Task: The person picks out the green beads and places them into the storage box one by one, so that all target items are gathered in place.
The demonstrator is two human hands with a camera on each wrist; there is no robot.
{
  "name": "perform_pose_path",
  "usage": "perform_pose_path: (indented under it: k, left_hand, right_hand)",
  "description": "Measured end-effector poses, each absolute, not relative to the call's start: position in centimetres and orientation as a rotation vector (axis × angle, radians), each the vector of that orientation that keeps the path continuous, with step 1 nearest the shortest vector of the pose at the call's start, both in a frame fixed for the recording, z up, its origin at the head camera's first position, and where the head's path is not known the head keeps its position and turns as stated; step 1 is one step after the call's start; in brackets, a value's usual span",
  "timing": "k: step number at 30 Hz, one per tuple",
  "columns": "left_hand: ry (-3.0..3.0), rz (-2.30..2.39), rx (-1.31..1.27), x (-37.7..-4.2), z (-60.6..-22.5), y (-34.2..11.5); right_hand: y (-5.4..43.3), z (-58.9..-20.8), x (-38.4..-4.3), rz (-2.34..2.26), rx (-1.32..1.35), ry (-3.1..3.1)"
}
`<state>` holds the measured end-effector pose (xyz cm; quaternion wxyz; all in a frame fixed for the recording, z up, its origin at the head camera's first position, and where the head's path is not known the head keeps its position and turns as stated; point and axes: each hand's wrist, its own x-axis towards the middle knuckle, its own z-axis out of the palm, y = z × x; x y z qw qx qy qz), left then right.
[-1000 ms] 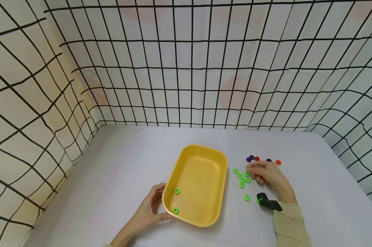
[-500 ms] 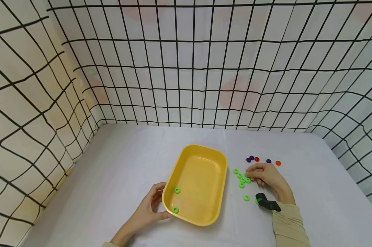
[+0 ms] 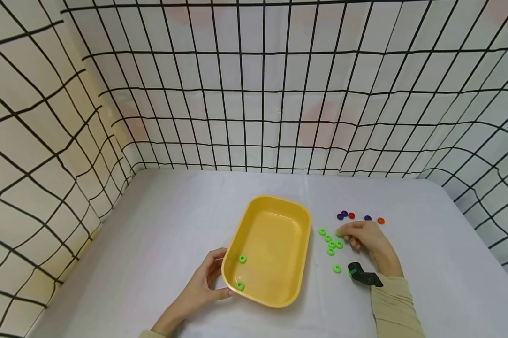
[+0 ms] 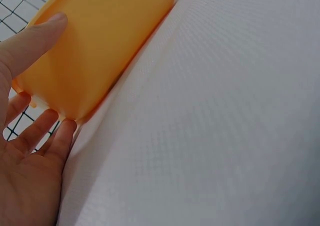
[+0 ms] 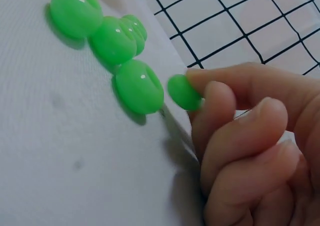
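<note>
Green ring [image 5: 182,91]: sitting in a fingertip pinch, nearer the right edge of the table [image 3: 173,211] than its left.
Right hand [image 3: 367,236]: pinching narrowly; a light, level lift should be sparing the loose green rings [image 5: 135,93] nearby.
Left hand [image 3: 202,283]: gripping the yellow tray [image 3: 272,263] at the corner facing the table's left edge; keeping it steady seems wise.
</note>
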<state>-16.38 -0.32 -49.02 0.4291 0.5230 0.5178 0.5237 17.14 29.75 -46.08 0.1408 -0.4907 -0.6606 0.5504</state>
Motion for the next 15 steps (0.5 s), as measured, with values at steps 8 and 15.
perform_pose_path:
  k: [8, 15]
  left_hand:
    - [1.284, 1.295, 1.303, -16.4, -49.0, -0.4]
    - [1.273, 1.298, 1.290, -16.5, -48.9, -0.3]
  right_hand:
    - [29.6, -45.3, 16.9, 1.653, -1.414, -1.681]
    - [28.7, -41.9, 14.0, 1.620, -1.261, -1.681]
